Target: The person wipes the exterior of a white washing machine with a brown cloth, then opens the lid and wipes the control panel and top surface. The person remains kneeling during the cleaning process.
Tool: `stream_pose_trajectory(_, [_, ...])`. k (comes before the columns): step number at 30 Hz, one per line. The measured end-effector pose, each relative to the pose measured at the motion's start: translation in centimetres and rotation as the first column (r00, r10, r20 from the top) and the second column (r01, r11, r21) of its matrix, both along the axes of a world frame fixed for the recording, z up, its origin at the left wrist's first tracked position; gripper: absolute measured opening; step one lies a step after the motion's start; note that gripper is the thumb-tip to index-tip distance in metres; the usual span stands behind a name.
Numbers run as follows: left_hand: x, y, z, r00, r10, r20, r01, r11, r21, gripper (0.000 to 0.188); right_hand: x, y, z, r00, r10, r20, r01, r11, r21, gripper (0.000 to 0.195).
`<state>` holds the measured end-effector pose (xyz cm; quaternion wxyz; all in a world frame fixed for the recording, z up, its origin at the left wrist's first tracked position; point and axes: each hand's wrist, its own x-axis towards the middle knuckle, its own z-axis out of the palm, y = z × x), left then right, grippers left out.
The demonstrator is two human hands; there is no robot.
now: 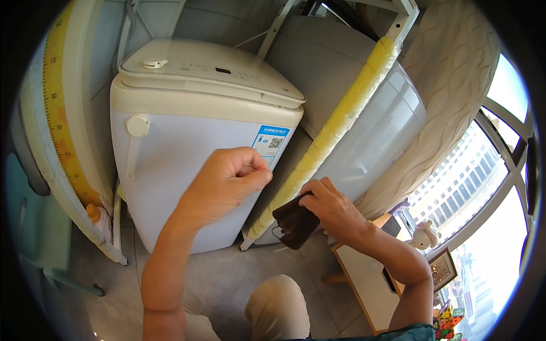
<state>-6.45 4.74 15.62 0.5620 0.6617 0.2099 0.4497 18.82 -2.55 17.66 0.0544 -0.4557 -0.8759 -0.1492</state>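
Note:
My left hand (230, 183) is raised in front of the white top-loading washing machine (183, 166), its thumb and forefinger pinched together. Whether something thin sits between those fingertips, I cannot tell. To its right, my right hand (335, 209) grips the upper edge of a dark brown piece of cloth or soft pouch (298, 223), which hangs down with a thin loop at its left side. The washing machine's lid is down, with a round white latch (155, 63) on top and another latch (138, 125) with a strap on the front.
A yellow-wrapped metal post (337, 128) slants beside a grey appliance (375, 128). At left stand a curved panel with a yellow height scale (57, 111), a bottle (99, 217) and a green chair (42, 221). A small white-topped table (367, 285) is at lower right.

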Motion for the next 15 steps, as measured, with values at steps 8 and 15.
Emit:
stream_pose_trajectory(8, [5.3, 0.2, -2.6, 0.995, 0.044, 0.086, -0.059, 0.982, 0.178, 0.014, -1.5, 4.6, 12.0, 0.994, 0.107, -0.029, -0.067, 0.789, 0.611, 0.016])
stream_pose_trajectory(15, [1.6, -0.6, -0.2, 0.984, 0.138, 0.113, -0.149, 0.985, 0.092, 0.014, -4.2, 13.1, 22.3, 0.815, -0.573, 0.081, 0.206, 0.418, 0.885, 0.054])
